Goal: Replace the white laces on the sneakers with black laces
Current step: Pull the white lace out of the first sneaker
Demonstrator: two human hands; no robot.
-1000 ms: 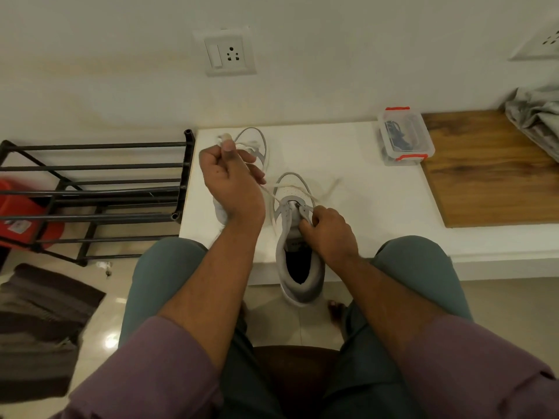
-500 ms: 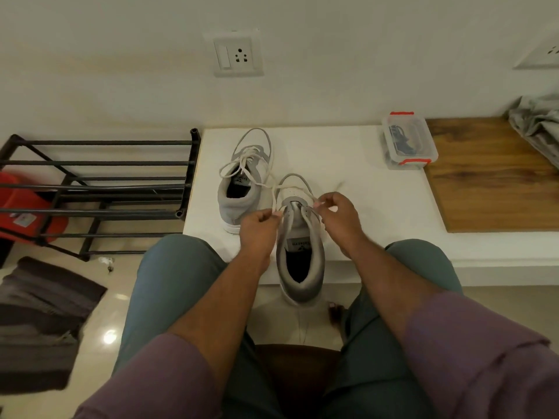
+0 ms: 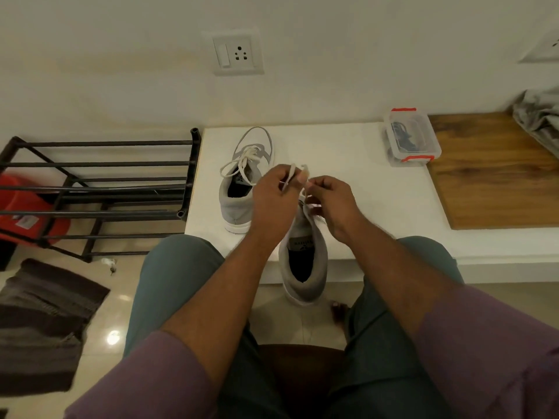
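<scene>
Two grey sneakers sat on the white platform (image 3: 348, 176), which serves as the landmark below. Near sneaker (image 3: 304, 264): heel overhanging the platform's front edge, toe pointing toward the wall, tongue and upper eyelets hidden under the hands. Far sneaker (image 3: 239, 192): on the platform's left part, just beside the near one but not touching it as far as could be seen, with its white lace (image 3: 242, 161) threaded and the loops lying loose over the tongue.

Left hand (image 3: 273, 201): fingers curled, pinching a strand of the near sneaker's white lace (image 3: 292, 173) above the shoe; a short loop of lace stood up over the knuckles. Right hand (image 3: 331, 204): fingers also curled, pinching the lace close to the tongue. Both hands were held above the platform's front-centre, almost meeting. How many eyelets of the near sneaker were laced could not be told.

Clear plastic box (image 3: 410, 137) with red clips: at the platform's right rear, lid on, dark laces visible inside. Wooden board (image 3: 496, 173): abutting the platform's right edge. Black metal rack (image 3: 96, 195): standing against the platform's left edge. Wall socket (image 3: 237, 54): on the wall above the platform's rear. Dark mat (image 3: 42, 322): on the floor, left of and in front of the platform.
</scene>
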